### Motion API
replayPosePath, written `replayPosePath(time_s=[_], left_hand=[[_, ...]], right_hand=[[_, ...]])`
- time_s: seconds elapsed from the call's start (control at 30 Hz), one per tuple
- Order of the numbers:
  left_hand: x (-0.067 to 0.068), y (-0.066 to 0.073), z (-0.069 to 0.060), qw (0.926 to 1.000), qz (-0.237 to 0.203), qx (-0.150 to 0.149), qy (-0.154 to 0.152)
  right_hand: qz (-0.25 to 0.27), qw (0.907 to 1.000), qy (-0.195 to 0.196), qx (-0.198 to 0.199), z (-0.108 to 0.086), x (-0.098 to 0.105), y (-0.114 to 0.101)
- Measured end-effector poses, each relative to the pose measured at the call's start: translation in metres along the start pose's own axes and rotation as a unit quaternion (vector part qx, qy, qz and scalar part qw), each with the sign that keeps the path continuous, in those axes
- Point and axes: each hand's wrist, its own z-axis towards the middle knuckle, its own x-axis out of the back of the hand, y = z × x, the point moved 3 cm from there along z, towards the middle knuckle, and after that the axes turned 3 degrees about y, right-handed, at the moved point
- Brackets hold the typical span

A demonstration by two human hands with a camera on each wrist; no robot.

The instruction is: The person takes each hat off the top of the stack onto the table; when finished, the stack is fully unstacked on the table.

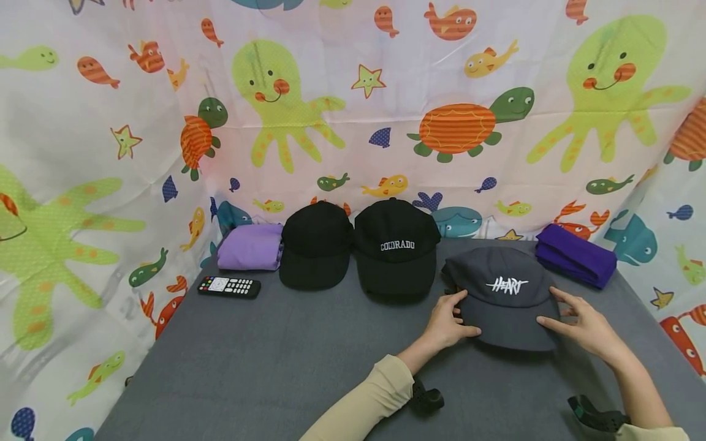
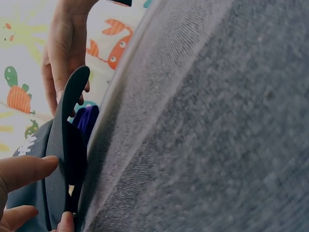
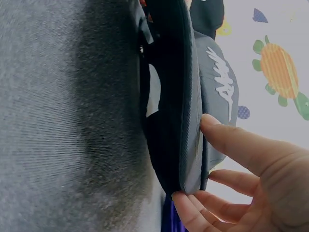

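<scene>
Left hand (image 1: 447, 321), right hand (image 1: 588, 324): both pinching grey cap (image 1: 504, 300); step, apparently positioning; next likely calls for even release.

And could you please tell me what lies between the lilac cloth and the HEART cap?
The head view shows a plain black cap beside the lilac cloth, then the black COLORADO cap nearer the HEART cap.

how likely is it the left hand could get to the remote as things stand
Probably yes, if it lets go first: the left hand holds the grey cap, but the tabletop in front of the black caps looks free all the way to the remote.
</scene>
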Motion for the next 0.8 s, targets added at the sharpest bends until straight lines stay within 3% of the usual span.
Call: replayPosePath(time_s=[0.3, 0.53, 0.8], left_hand=[[-0.008, 0.0, 0.008, 0.9958, 0.084, -0.018, -0.03], [-0.011, -0.001, 0.016, 0.9844, 0.171, -0.031, -0.031], [-0.012, 0.002, 0.024, 0.9724, 0.227, -0.043, -0.034]], right_hand=[[0.012, 0.9974, -0.022, 0.067, 0.003, -0.015, 0.004], [0.0, 0.9966, -0.042, 0.071, 0.004, -0.024, 0.012], [0.026, 0.9954, -0.051, 0.076, 0.011, -0.032, 0.02]])
